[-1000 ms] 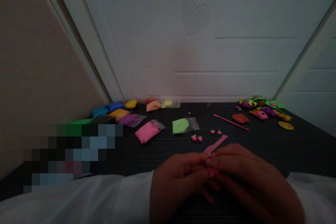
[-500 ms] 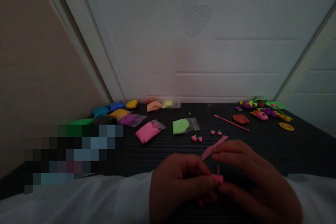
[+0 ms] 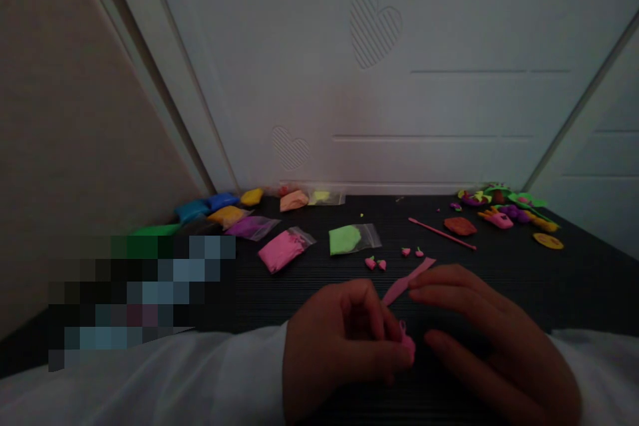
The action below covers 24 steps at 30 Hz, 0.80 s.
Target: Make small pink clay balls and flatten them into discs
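Between the thumb and fingers of my left hand (image 3: pixel 344 339) is a small pink clay piece (image 3: pixel 408 346) with a thin loop on top. My right hand (image 3: pixel 494 339) is just to its right, thumb and fingers apart, with nothing held in them. Beyond the hands lies a flat pink clay strip (image 3: pixel 407 281), its near end partly behind my left fingers. Several tiny pink clay pieces with green tops (image 3: pixel 370 263) sit a little farther off. A pink modelling stick (image 3: pixel 442 233) lies slantwise behind them.
Bags of pink clay (image 3: pixel 282 250) and green clay (image 3: pixel 344 239) lie mid-table, with several coloured bags (image 3: pixel 192 212) at the back left. Finished clay shapes (image 3: pixel 499 216) and a red clay lump (image 3: pixel 459 225) are at the right. A white panel (image 3: pixel 279 46) rises behind the table (image 3: pixel 299 299).
My right fingers have parted from the pink clay piece and opened slightly to the right. My left hand has turned the piece and shifted it slightly left and down.
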{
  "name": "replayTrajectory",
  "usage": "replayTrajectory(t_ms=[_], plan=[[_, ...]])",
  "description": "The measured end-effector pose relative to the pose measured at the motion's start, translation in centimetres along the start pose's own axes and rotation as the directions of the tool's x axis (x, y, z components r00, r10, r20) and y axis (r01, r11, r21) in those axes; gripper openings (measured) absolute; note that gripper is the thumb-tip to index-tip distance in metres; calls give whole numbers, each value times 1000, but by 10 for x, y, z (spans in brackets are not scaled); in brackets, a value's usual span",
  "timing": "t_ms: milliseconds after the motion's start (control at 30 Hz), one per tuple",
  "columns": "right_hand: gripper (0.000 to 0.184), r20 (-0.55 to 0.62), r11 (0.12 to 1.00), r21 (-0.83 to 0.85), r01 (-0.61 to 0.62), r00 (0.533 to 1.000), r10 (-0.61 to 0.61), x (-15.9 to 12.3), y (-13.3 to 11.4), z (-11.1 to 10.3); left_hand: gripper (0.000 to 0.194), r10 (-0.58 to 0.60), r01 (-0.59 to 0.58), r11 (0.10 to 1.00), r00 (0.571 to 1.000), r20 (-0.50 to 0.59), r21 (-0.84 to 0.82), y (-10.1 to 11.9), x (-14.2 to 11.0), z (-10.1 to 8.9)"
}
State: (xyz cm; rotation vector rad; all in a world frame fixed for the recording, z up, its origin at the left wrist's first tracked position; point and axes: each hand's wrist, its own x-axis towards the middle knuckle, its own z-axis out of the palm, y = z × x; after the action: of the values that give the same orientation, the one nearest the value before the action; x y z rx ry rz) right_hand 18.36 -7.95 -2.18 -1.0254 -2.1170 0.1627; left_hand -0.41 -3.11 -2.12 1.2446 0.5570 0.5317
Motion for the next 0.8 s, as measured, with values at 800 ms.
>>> replayTrajectory(t_ms=[800], plan=[[29,38,999,27,40,998,-41,0,1,1,25,-54,54,990,999,-6,131,7,1,5]])
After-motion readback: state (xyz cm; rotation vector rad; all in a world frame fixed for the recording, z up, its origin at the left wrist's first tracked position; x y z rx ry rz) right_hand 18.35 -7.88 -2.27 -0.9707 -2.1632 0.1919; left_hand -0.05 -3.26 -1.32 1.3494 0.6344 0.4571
